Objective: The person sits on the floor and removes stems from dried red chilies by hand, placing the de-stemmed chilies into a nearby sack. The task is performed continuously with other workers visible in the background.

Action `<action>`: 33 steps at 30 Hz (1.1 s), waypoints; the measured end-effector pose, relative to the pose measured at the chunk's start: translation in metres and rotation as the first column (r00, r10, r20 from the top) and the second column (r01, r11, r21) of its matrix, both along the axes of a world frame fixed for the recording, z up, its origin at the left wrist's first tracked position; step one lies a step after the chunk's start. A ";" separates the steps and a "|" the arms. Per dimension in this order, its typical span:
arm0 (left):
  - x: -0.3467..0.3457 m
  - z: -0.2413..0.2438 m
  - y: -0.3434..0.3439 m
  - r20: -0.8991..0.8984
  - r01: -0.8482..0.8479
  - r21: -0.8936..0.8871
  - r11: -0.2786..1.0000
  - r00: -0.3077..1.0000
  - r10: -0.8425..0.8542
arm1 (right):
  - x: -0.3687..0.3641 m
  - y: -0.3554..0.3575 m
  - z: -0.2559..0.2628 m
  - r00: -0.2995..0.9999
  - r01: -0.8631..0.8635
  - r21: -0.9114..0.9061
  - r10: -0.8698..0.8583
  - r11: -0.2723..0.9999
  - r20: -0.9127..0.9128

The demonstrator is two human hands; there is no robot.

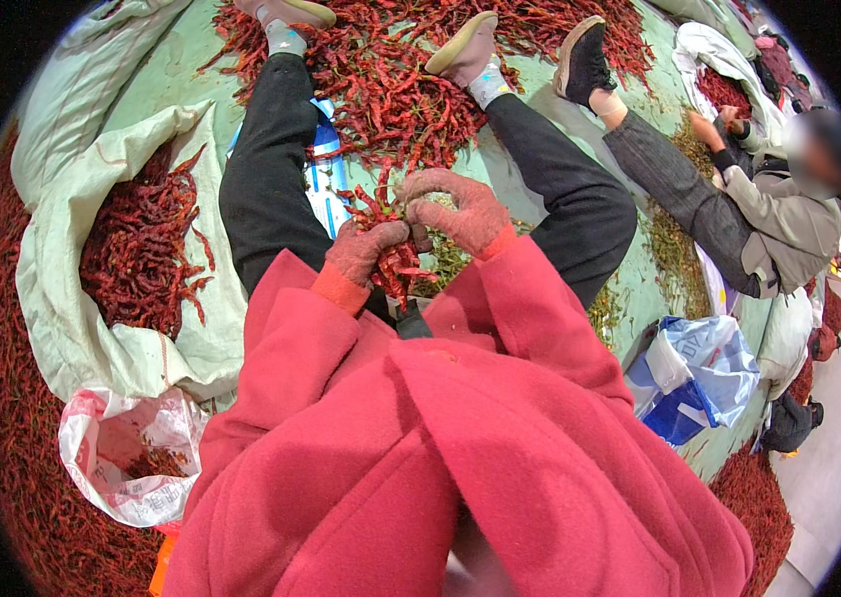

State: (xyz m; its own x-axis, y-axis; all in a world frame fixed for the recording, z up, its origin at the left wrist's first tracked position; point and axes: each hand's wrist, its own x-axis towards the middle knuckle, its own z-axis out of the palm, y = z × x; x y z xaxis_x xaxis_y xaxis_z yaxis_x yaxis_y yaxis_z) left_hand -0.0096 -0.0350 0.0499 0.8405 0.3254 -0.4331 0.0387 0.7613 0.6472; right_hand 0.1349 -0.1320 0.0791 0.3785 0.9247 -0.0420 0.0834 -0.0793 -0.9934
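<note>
My left hand (366,252), in a dusty knitted work glove, grips a bunch of dried red chillies (399,273) between my knees. Some pods stick out above the fist and others hang below it. My right hand (461,207), gloved alike, has its thumb and forefinger brought together at the stem ends of the bunch. A pale stem shows by these fingertips, partly hidden by them. Beyond the hands, a loose heap of dried red chillies (398,112) spreads over the green floor sheet (532,190) between my feet.
To the left stands an open white woven sack (200,358) holding chillies, with a plastic bag (144,500) below it. A blue-and-white bag (696,380) sits at right. A seated person (778,201) works nearby at right, beside scattered stems (670,254). More chillies (55,477) cover the far left.
</note>
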 end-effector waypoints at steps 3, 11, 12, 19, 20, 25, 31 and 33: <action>0.000 -0.003 0.000 -0.002 -0.010 0.007 1.000 1.000 0.010 | -0.002 0.002 -0.008 1.000 -0.019 0.063 0.018 0.998 0.014; -0.002 -0.004 0.001 0.071 0.017 -0.217 0.976 0.998 -0.002 | 0.002 0.000 -0.017 0.947 0.075 0.069 -0.049 0.995 -0.316; -0.003 -0.007 0.002 0.054 0.015 -0.213 0.977 0.999 -0.003 | 0.000 0.001 -0.015 0.948 0.077 0.061 -0.054 0.995 -0.315; -0.003 -0.008 0.003 -0.091 0.013 -0.040 0.999 0.996 -0.017 | -0.001 0.002 -0.023 0.981 0.070 0.093 -0.051 0.993 -0.189; -0.003 -0.010 0.003 -0.096 0.026 -0.026 0.999 0.995 -0.028 | -0.001 0.002 -0.025 0.988 0.075 0.092 -0.061 0.993 -0.145; -0.008 -0.027 0.000 -0.211 -0.253 0.098 0.962 0.940 0.269 | -0.025 0.006 0.009 0.972 -0.114 0.261 0.054 0.958 0.227; -0.005 -0.031 0.015 -0.072 -0.049 0.038 0.998 0.996 0.051 | -0.001 -0.011 0.009 0.978 -0.191 -0.052 0.186 0.980 -0.096; -0.004 -0.026 0.012 -0.081 -0.019 0.071 0.997 0.996 0.025 | 0.013 -0.019 -0.007 1.000 -0.007 -0.180 0.004 0.984 -0.021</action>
